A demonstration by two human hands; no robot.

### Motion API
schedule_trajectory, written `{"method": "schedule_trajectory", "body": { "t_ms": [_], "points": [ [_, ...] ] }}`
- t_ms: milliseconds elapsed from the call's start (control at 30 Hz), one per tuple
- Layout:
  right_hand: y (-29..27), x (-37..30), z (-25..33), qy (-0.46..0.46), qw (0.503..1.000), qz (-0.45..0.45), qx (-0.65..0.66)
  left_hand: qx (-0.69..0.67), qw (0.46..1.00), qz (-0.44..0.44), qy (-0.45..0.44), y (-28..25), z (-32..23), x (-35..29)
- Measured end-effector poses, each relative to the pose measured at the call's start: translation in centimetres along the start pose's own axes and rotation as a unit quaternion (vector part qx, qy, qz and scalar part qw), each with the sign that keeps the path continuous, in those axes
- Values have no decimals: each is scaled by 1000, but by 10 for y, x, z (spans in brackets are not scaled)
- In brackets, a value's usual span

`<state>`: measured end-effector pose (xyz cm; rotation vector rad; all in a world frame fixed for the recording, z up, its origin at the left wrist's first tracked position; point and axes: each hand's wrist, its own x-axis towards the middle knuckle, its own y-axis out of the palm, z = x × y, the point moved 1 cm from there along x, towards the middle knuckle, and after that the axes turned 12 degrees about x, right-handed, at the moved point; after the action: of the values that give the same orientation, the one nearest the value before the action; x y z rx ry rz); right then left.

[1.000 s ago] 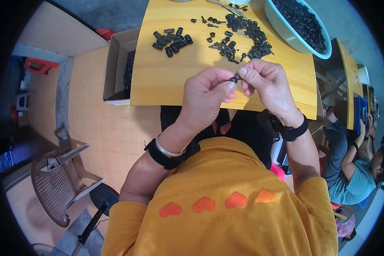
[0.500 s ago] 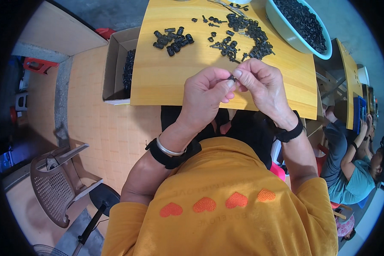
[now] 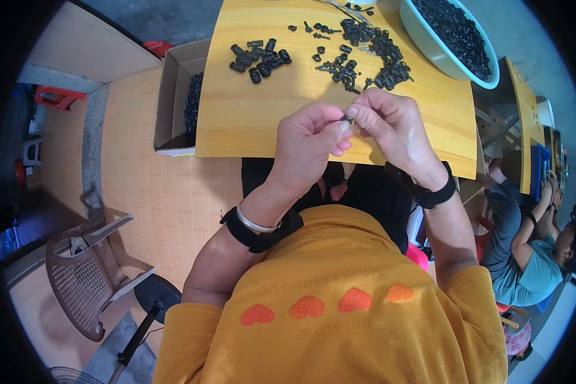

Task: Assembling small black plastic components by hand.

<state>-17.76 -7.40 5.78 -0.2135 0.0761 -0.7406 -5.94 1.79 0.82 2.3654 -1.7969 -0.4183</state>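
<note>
Above the near edge of the wooden table (image 3: 249, 121), my two hands meet at the fingertips. My left hand (image 3: 306, 141) pinches a small black plastic part (image 3: 346, 119) between thumb and forefinger. From the other side, the thumb and forefinger of my right hand (image 3: 397, 131) close on the same part. Most of it is covered by the fingers, so its exact shape is unclear. Farther up the table, to the left, lies a group of short black cylindrical pieces (image 3: 260, 61). Beyond my right hand is a larger heap of loose black parts (image 3: 384, 57), some with thin stems.
A pale blue bowl (image 3: 489, 80) full of black parts stands at the far right corner. Left of the table, an open cardboard box (image 3: 168, 115) holds more black pieces. A brown chair (image 3: 83, 281) is at lower left. Another person (image 3: 531, 269) sits at the right.
My right hand has shifted very slightly down, and the fingers have adjusted a little around the part. The pieces on the table lie as before.
</note>
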Motion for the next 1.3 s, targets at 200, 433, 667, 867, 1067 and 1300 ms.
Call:
{"method": "schedule_trajectory", "body": {
  "t_ms": [200,433,667,867,1067,1300],
  "points": [
    [8,-4,-2,-118,986,-54,-101,-21,1000,-20,-3,1,2,3],
    [5,-6,-2,-153,979,-39,-126,0,1000,-14,-6,0,1,5],
    [0,-4,0,-113,983,-20,-144,15,1000,-12,-19,2,1,4],
    [1,-4,4,-130,979,-8,-159,5,999,-13,-39,2,2,3],
    [2,-6,3,-132,974,-22,-181,2,1000,-5,-31,2,4,4],
    [2,-13,7,-97,986,3,-136,-1,1000,-2,-25,1,6,5]
  ]
}}
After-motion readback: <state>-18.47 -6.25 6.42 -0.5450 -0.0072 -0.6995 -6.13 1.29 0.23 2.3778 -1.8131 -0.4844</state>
